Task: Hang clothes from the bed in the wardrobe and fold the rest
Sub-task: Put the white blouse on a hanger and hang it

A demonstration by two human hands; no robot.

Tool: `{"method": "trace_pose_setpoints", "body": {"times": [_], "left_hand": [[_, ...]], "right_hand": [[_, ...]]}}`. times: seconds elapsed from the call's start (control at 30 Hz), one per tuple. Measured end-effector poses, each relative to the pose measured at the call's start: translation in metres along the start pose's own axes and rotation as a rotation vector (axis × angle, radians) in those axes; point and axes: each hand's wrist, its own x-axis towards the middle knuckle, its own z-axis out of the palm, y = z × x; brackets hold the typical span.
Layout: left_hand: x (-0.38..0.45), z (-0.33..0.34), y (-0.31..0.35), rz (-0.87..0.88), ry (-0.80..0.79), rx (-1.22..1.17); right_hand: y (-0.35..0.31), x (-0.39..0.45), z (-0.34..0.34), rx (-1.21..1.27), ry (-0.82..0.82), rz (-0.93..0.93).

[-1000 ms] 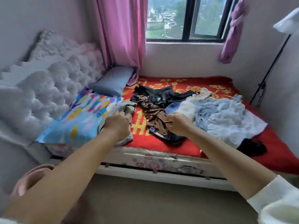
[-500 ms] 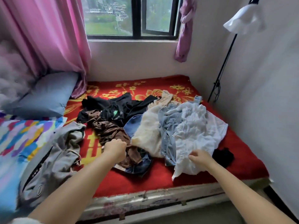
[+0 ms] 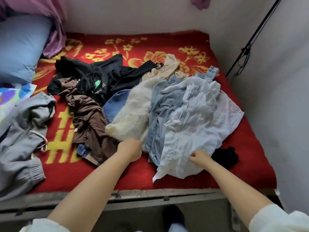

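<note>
The pale blue shirt [image 3: 197, 121] lies crumpled in the right centre of the frame on the red blanket [image 3: 143, 173], its long axis running from the lower centre up toward the upper right, hem end nearest you. Under its left edge a denim garment [image 3: 160, 104] runs the same way, and the cream sweater [image 3: 133, 113] slants beside that. Your right hand [image 3: 199, 159] reaches in from the lower right and pinches the shirt's near edge, fingers curled on the cloth. Your left hand [image 3: 130, 149], forearm angled up from the bottom centre, grips the sweater's lower end with curled fingers. Half a second ago that left hand was on the brown top [image 3: 88, 118]; it now sits further right, and your view has tipped down.
</note>
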Motion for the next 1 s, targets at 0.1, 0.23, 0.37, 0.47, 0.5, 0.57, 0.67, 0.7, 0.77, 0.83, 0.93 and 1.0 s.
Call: {"method": "trace_pose_setpoints", "body": {"times": [0.1,0.23,0.37,0.47,0.5,0.57,0.67,0.7,0.77,0.83,0.93,1.0], "left_hand": [[0.024,0.013,0.025,-0.041,-0.059,-0.064],[0.046,0.027,0.029,-0.086,-0.077,-0.095],[0.066,0.051,0.023,-0.123,-0.116,-0.112],[0.076,0.072,0.015,-0.149,-0.136,-0.133],[0.078,0.082,0.011,-0.160,-0.156,-0.142],[0.076,0.094,0.004,-0.163,-0.190,-0.163],[0.073,0.106,-0.007,-0.181,-0.220,-0.181],[0.072,0.108,-0.011,-0.192,-0.230,-0.185],[0.072,0.106,-0.014,-0.199,-0.240,-0.195],[0.074,0.100,-0.011,-0.194,-0.238,-0.220],[0.079,0.082,0.004,-0.154,-0.212,-0.246],[0.085,0.067,0.020,-0.105,-0.178,-0.259]], "right_hand": [[0.007,0.036,-0.003,-0.087,-0.067,-0.020],[-0.004,0.067,0.010,-0.111,-0.151,-0.048],[-0.023,0.102,0.044,-0.023,-0.077,-0.019],[-0.039,0.120,0.075,-0.032,-0.038,0.088],[-0.043,0.124,0.088,-0.064,-0.028,0.118],[-0.046,0.129,0.102,-0.112,0.045,0.148],[-0.036,0.139,0.107,-0.082,0.104,0.124],[-0.030,0.141,0.105,-0.035,0.103,0.099],[-0.017,0.142,0.093,0.140,0.083,0.056],[0.001,0.141,0.080,0.275,0.026,0.008],[0.027,0.125,0.055,0.478,-0.044,0.022],[0.036,0.104,0.030,0.842,-0.012,0.099]]}}
